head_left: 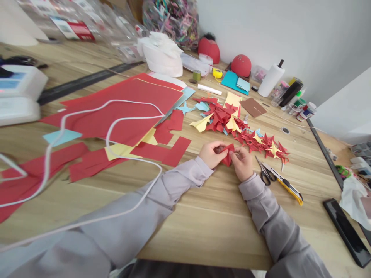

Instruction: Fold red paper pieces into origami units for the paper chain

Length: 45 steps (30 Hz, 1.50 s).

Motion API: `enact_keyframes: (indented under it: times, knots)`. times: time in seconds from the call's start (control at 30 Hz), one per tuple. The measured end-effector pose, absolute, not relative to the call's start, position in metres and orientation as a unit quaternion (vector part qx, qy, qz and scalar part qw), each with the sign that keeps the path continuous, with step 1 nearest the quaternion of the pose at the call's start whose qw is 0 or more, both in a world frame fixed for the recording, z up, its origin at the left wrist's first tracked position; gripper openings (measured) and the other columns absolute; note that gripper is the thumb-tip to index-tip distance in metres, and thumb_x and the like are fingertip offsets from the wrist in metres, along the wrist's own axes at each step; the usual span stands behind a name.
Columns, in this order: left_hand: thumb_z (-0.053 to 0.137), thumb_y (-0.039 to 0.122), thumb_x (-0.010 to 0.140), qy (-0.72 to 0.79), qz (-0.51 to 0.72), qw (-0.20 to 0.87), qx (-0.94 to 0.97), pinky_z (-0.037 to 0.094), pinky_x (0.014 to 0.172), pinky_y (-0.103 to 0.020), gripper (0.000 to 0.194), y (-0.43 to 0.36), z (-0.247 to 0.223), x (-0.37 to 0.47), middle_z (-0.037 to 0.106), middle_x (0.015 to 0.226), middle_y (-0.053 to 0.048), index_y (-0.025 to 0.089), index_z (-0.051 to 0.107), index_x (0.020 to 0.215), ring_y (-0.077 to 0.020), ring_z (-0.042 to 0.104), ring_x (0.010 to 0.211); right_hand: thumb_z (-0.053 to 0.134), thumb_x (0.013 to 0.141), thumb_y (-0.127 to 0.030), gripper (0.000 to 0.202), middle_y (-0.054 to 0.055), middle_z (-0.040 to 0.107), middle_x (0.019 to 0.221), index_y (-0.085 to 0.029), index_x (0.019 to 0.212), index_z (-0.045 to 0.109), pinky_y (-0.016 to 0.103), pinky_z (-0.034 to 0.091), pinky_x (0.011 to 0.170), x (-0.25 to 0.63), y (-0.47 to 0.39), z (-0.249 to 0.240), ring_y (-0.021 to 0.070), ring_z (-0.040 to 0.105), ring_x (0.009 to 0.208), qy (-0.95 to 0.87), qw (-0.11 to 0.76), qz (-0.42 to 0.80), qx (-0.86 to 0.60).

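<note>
Between my two hands is a small folded piece of red paper (227,157), held just above the wooden table. My left hand (212,154) pinches it from the left with thumb and fingers. From the right, the fingertips of my right hand (242,163) are closed on its other side. Beyond my hands lies a heap of folded paper stars (223,117), mostly red with some yellow and blue. A row of red and yellow stars (262,143) stretches to the right of it. Cut red paper pieces (176,151) lie left of my left hand.
Scissors (266,174) and a yellow utility knife (286,187) lie right of my right hand. Large red sheets (124,104) cover the left side, with a white cable (130,157) crossing them and my left sleeve. A black phone (346,231) rests at the right edge.
</note>
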State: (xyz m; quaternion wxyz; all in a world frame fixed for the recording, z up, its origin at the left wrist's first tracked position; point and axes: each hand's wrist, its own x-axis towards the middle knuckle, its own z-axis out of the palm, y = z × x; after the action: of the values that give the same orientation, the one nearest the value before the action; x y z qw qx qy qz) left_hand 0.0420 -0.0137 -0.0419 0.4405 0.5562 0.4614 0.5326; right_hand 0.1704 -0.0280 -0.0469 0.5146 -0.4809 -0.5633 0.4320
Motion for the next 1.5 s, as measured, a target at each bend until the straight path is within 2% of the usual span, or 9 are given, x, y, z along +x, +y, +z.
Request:
enact_keyframes:
  times: [0.2, 0.4, 0.5, 0.63, 0.77, 0.93, 1.17, 1.33, 1.5]
  knots:
    - [0.059, 0.021, 0.064, 0.453, 0.537, 0.370, 0.608, 0.042, 0.054, -0.023, 0.011, -0.019, -0.036, 0.042, 0.062, 0.066, -0.004, 0.014, 0.064, 0.070, -0.0122, 0.053, 0.059, 0.059, 0.072, -0.037, 0.017, -0.006, 0.048, 0.048, -0.021, 0.073, 0.052, 0.021, 0.030, 0.038, 0.173, -0.031, -0.053, 0.0077, 0.040, 0.038, -0.574, 0.517, 0.375, -0.512]
    - [0.057, 0.019, 0.064, 0.437, 0.523, 0.399, 0.614, 0.047, 0.064, -0.025, 0.015, -0.016, -0.039, 0.040, 0.063, 0.078, -0.005, 0.014, 0.065, 0.076, -0.0149, 0.058, 0.071, 0.059, 0.072, -0.032, 0.012, 0.001, 0.059, 0.065, -0.021, 0.075, 0.059, 0.025, 0.042, 0.050, 0.171, -0.034, -0.049, 0.0122, 0.052, 0.053, -0.605, 0.528, 0.344, -0.487]
    - [0.056, 0.019, 0.066, 0.420, 0.519, 0.393, 0.632, 0.046, 0.069, -0.027, 0.012, -0.014, -0.040, 0.039, 0.063, 0.076, -0.005, 0.015, 0.065, 0.072, -0.0156, 0.058, 0.073, 0.058, 0.073, -0.030, 0.010, 0.003, 0.061, 0.075, -0.021, 0.077, 0.062, 0.027, 0.045, 0.058, 0.171, -0.034, -0.048, 0.0139, 0.056, 0.063, -0.627, 0.528, 0.307, -0.483]
    - [0.056, 0.019, 0.065, 0.429, 0.519, 0.389, 0.629, 0.046, 0.071, -0.028, 0.010, -0.014, -0.040, 0.038, 0.062, 0.073, -0.004, 0.014, 0.064, 0.068, -0.0156, 0.057, 0.072, 0.058, 0.073, -0.030, 0.010, 0.004, 0.061, 0.076, -0.021, 0.076, 0.063, 0.029, 0.046, 0.063, 0.172, -0.035, -0.047, 0.0154, 0.056, 0.067, -0.643, 0.526, 0.290, -0.474]
    - [0.057, 0.021, 0.065, 0.435, 0.524, 0.425, 0.596, 0.046, 0.066, -0.028, 0.010, -0.013, -0.042, 0.039, 0.061, 0.067, -0.002, 0.013, 0.062, 0.067, -0.0142, 0.056, 0.066, 0.056, 0.076, -0.035, 0.016, 0.003, 0.061, 0.072, -0.020, 0.071, 0.061, 0.028, 0.045, 0.060, 0.173, -0.035, -0.044, 0.0142, 0.055, 0.063, -0.632, 0.518, 0.319, -0.481]
    - [0.064, 0.020, 0.056, 0.411, 0.554, 0.522, 0.502, 0.048, 0.063, -0.027, 0.020, -0.012, -0.040, 0.040, 0.063, 0.068, -0.001, 0.013, 0.057, 0.074, -0.0133, 0.058, 0.062, 0.053, 0.077, -0.042, 0.023, -0.003, 0.055, 0.052, -0.019, 0.078, 0.055, 0.023, 0.041, 0.046, 0.173, -0.032, -0.042, 0.0108, 0.052, 0.047, -0.563, 0.519, 0.415, -0.492]
    - [0.068, 0.020, 0.053, 0.365, 0.551, 0.585, 0.470, 0.046, 0.061, -0.024, 0.022, -0.010, -0.040, 0.041, 0.063, 0.066, -0.001, 0.012, 0.057, 0.071, -0.0115, 0.058, 0.060, 0.059, 0.072, -0.038, 0.022, -0.004, 0.058, 0.057, -0.018, 0.079, 0.054, 0.020, 0.041, 0.044, 0.171, -0.030, -0.040, 0.0085, 0.054, 0.046, -0.568, 0.513, 0.452, -0.459]
    - [0.070, 0.024, 0.053, 0.390, 0.550, 0.579, 0.459, 0.045, 0.060, -0.024, 0.023, -0.007, -0.043, 0.042, 0.063, 0.065, -0.001, 0.011, 0.060, 0.070, -0.0113, 0.056, 0.059, 0.059, 0.073, -0.037, 0.021, -0.004, 0.058, 0.055, -0.018, 0.080, 0.054, 0.020, 0.040, 0.042, 0.172, -0.029, -0.040, 0.0085, 0.055, 0.046, -0.567, 0.517, 0.456, -0.450]
    - [0.064, 0.030, 0.063, 0.407, 0.524, 0.539, 0.519, 0.043, 0.056, -0.024, 0.021, -0.008, -0.045, 0.039, 0.061, 0.061, 0.000, 0.010, 0.063, 0.069, -0.0113, 0.053, 0.057, 0.060, 0.072, -0.037, 0.021, -0.004, 0.057, 0.054, -0.018, 0.078, 0.055, 0.020, 0.042, 0.042, 0.171, -0.028, -0.040, 0.0084, 0.054, 0.044, -0.569, 0.515, 0.454, -0.453]
